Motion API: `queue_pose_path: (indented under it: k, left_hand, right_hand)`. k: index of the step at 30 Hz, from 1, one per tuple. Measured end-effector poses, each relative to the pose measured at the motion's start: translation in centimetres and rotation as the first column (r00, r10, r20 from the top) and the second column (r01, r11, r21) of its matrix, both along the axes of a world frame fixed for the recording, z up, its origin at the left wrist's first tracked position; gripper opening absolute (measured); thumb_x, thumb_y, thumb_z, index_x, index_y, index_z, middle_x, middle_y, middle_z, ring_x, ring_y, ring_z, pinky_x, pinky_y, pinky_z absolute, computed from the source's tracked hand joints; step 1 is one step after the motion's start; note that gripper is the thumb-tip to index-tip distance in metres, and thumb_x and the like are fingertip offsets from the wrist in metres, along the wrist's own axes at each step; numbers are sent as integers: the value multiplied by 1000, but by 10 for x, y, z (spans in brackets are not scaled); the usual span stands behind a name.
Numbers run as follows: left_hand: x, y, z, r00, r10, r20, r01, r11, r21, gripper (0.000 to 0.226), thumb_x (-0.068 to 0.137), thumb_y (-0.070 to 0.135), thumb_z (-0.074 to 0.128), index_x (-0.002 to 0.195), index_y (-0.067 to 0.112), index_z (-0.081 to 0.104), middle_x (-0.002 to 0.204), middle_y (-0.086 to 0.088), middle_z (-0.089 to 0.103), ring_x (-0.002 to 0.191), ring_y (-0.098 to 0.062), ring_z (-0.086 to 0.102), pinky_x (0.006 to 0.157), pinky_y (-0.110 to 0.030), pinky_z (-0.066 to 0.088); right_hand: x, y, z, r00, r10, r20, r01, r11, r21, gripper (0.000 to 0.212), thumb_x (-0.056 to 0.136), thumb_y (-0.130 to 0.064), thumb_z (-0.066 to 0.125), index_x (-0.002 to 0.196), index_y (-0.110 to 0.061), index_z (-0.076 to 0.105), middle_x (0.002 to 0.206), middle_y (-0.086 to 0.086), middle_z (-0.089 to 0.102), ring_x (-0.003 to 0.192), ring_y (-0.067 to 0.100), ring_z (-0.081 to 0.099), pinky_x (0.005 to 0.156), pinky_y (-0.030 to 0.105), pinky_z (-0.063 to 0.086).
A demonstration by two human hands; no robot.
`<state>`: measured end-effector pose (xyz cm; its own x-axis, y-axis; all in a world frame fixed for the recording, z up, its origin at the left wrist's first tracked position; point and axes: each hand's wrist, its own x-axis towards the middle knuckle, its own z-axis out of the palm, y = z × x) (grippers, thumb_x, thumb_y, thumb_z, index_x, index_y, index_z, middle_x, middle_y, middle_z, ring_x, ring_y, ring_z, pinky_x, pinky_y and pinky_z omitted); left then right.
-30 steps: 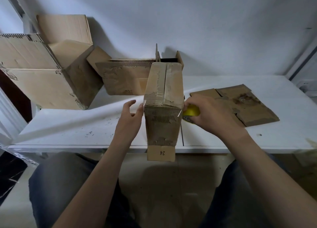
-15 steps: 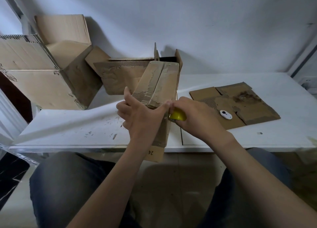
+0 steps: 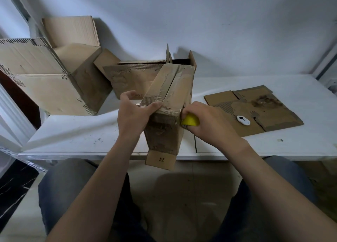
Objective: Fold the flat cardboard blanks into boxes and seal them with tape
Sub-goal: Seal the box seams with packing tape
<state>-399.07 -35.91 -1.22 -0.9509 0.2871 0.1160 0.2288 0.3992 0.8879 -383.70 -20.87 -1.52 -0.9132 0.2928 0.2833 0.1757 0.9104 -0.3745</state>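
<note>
a tall, narrow brown cardboard box [image 3: 164,132] stands tilted at the near edge of the white table [image 3: 76,130], its bottom flap marked 24 hanging past the edge. the left hand [image 3: 134,114] grasps the box's near upper left corner, thumb lying across the closed top flaps. the right hand [image 3: 209,121] is clenched round a small yellow rounded object [image 3: 190,120], pressed to the box's near upper right corner. well to the right a flat brown cardboard blank [image 3: 269,112] lies on the table with a small white oval item [image 3: 243,120] on it. bigger open cardboard boxes [image 3: 45,81] sit at the back left.
</note>
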Motion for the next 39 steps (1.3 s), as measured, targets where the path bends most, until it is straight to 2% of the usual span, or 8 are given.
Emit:
queue_pose_path:
  k: [7, 16, 19, 23, 27, 30, 35, 39]
  left_hand:
    - [-21, -13, 10, 976, -108, 189, 93, 992, 87, 57, 76, 37, 85, 126, 16, 65, 99, -5, 66, 86, -17, 72, 61, -22, 59]
    - [-15, -19, -3, 992, 17, -127, -10, 999, 54, 32, 91, 40, 73, 116, 21, 76, 80, 13, 71, 71, -3, 70, 73, -33, 64]
    - [-1, -18, -7, 981, 16, -193, -17, 1000, -6, 48, 93, 57, 60, 122, 21, 72, 93, 13, 71, 84, -7, 69, 81, -42, 62]
    - [18, -11, -4, 977, -87, -194, 56, 986, -159, 97, 66, 85, 56, 139, 21, 54, 122, 0, 67, 104, -18, 65, 86, -31, 52]
    - [23, -5, -9, 964, -145, -223, 111, 981, -160, 107, 55, 81, 67, 142, 20, 49, 133, -5, 63, 113, -22, 64, 89, -31, 50]
    - [20, -9, -10, 970, -137, -199, 118, 988, -102, 98, 60, 70, 76, 141, 20, 54, 125, -4, 70, 106, -20, 68, 91, -32, 54]
    - [4, -24, -19, 978, -144, -149, 147, 989, 7, 72, 73, 43, 85, 136, 20, 62, 90, 13, 73, 80, 5, 68, 74, -3, 48]
    - [0, -35, -32, 991, -127, -28, 130, 975, 182, 33, 83, 27, 81, 114, 22, 71, 90, 17, 75, 86, 0, 72, 80, -22, 58]
  right_hand:
    - [-1, 1, -2, 1000, 5, -1, -5, 1000, -3, 25, 86, -25, 78, 101, -35, 60, 100, -21, 48, 85, 1, 41, 63, 3, 28]
    - [-3, 2, -3, 1000, -18, 20, 18, 1000, -7, 25, 86, -24, 77, 101, -33, 60, 100, -20, 48, 88, 4, 42, 64, 5, 27]
    - [-1, 7, -2, 998, 42, 47, -40, 999, -30, 28, 84, -33, 80, 102, -32, 58, 103, -19, 51, 95, 8, 47, 73, 11, 34]
    - [3, 9, 0, 999, 39, 26, -35, 989, -146, 52, 77, -82, 55, 90, -31, 58, 92, -17, 55, 89, 4, 49, 72, 24, 40]
    - [-4, -1, 1, 988, -134, -70, 126, 986, -112, 60, 79, -85, 42, 70, -27, 52, 73, -13, 55, 75, 4, 50, 63, 26, 33]
    - [-7, -5, -2, 981, -189, -45, 187, 981, -45, 53, 77, -79, 58, 73, -27, 51, 76, -15, 56, 74, 4, 50, 56, 22, 29]
    - [-9, 2, -3, 990, -134, -44, 130, 988, -87, 43, 80, -67, 68, 75, -27, 53, 78, -13, 57, 75, 5, 52, 60, 25, 34]
    - [-9, 7, -6, 996, -89, -18, 87, 990, -109, 33, 84, -60, 68, 77, -31, 54, 82, -15, 57, 78, 5, 53, 64, 27, 40]
